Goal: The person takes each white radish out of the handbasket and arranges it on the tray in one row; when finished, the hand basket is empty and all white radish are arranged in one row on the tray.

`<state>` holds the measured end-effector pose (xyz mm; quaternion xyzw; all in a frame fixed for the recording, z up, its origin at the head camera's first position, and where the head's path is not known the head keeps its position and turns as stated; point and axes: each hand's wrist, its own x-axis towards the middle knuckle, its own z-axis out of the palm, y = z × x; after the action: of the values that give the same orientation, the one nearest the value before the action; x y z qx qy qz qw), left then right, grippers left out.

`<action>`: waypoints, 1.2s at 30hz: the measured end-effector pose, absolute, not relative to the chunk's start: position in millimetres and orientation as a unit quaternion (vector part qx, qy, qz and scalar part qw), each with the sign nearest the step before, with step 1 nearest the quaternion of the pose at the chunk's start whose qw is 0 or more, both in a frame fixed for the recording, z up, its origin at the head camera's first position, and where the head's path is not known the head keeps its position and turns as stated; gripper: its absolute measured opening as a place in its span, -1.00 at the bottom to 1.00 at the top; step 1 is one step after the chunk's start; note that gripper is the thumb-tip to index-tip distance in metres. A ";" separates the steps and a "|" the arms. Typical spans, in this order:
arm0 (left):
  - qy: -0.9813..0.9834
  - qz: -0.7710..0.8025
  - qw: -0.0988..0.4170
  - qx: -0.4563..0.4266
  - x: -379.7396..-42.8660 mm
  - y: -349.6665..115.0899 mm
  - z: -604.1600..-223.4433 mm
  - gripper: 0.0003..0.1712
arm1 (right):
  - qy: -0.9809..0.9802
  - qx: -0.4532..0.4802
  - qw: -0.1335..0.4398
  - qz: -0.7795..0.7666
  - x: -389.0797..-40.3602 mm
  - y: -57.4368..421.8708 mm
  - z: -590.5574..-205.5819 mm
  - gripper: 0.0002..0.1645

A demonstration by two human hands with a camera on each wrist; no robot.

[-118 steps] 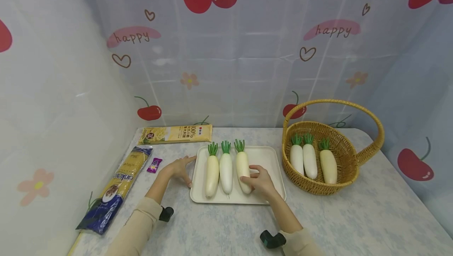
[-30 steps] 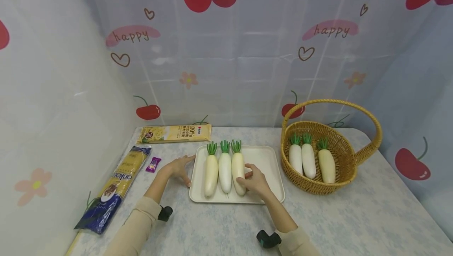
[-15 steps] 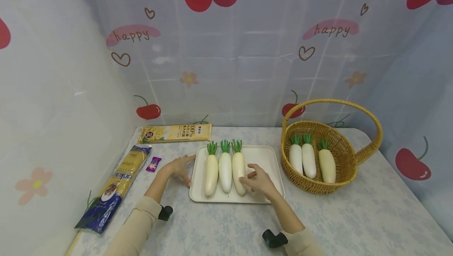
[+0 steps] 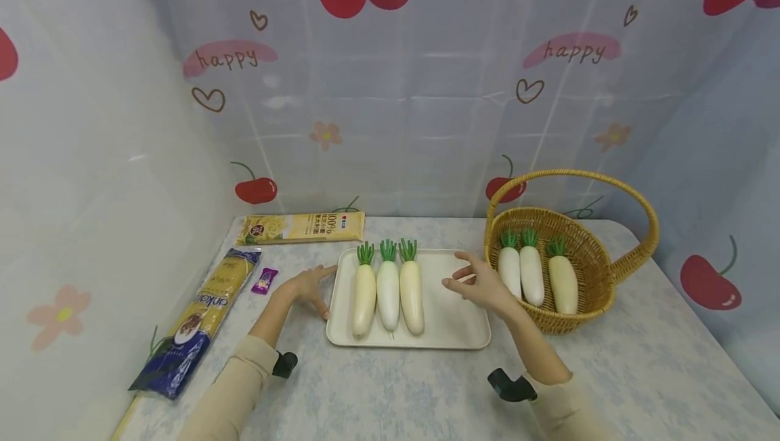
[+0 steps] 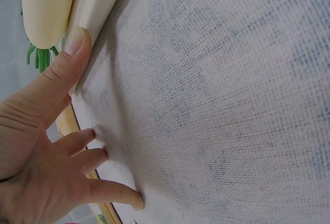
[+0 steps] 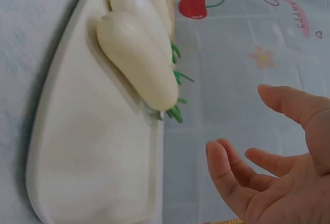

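Note:
Three white radishes with green tops lie side by side on the left half of a cream tray: a left radish [image 4: 364,300], a middle radish [image 4: 388,295] and a right radish [image 4: 412,297]. My left hand [image 4: 307,290] touches the left edge of the tray [image 4: 457,339], its thumb on the rim and other fingers spread on the tablecloth in the left wrist view. Over the tray's right side my right hand [image 4: 481,285] hovers with nothing held, thumb and fingers apart. In the right wrist view that hand [image 6: 273,167] is away from the radishes.
A wicker basket [image 4: 594,285] with a tall handle stands right of the tray and holds three more radishes [image 4: 532,276]. Two pasta packs, one yellow [image 4: 305,227] and one blue and gold [image 4: 198,326], lie at the back and left. A purple wrapped candy [image 4: 265,281] lies between them and my left hand.
The right radish has shifted left against the middle one. My right hand has let go of it and moved right and back, toward the basket. My left hand has stayed at the tray's edge.

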<state>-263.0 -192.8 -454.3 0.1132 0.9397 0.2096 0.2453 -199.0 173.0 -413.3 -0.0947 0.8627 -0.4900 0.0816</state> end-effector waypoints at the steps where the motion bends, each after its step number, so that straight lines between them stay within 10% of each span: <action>1: 0.939 0.210 0.246 0.113 -263.2 -192.7 -454.1 0.27 | 0.865 -0.099 0.078 -0.486 -200.6 178.5 -409.4 -0.13; 36: 0.939 0.206 0.256 0.106 -264.3 -191.8 -453.5 0.29 | 0.927 -0.036 0.078 -0.364 -252.7 324.4 -378.9 0.11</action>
<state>-264.3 -191.8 -453.5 0.1063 0.9386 0.2058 0.2557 -252.7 324.4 -378.9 -0.0362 0.9272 -0.3644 0.0785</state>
